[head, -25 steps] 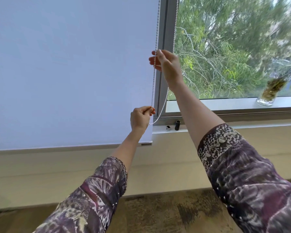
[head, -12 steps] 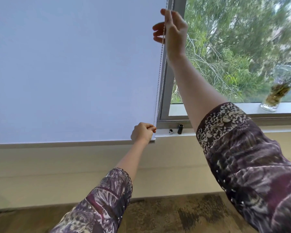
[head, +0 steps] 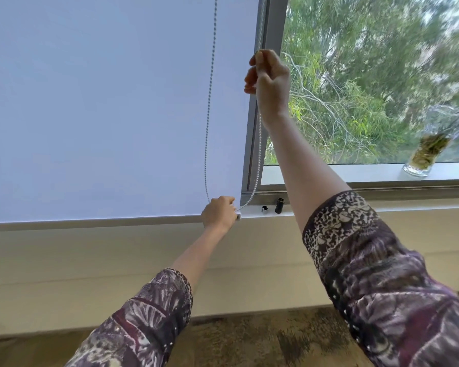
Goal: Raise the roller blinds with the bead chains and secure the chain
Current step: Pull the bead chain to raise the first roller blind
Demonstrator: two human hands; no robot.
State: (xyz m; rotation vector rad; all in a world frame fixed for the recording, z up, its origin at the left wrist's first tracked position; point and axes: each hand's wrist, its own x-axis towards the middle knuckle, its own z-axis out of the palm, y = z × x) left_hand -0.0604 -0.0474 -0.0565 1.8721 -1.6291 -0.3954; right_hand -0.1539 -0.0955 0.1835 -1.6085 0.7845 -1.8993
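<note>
The fingers [head: 250,80] of the right hand [head: 269,83] are curled in tight and pinch the right-hand strand of the bead chain [head: 257,160], high up beside the grey window frame [head: 273,25]. The strand enters the fist from above, blurred against the frame, and leaves it below the wrist, running down the frame's edge in a slack curve toward the sill.

Down at the lower right corner of the roller blind [head: 104,102], the left hand [head: 219,211] is closed into a fist around the bottom of the chain loop. The curved strand from the right hand meets it at the knuckles, and a second strand [head: 209,102] rises from the top of the fist, bowing out across the face of the blind and going up out of view. The fist sits just over the end of the blind's bottom rail [head: 90,223], where a small white end cap shows beside the knuckles.

The blind is pale and plain, hanging down to just above the sill [head: 408,205]. On the sill, just right of the left hand, stand a small dark cylinder [head: 279,205] and a smaller metallic piece [head: 264,208]. Further right, on the outer ledge, a glass vase [head: 424,154] holds dried stems. Green trees fill the uncovered pane. Below the sill is a cream wall, then mottled brown carpet [head: 276,337]. Both forearms wear patterned purple sleeves [head: 382,287].
</note>
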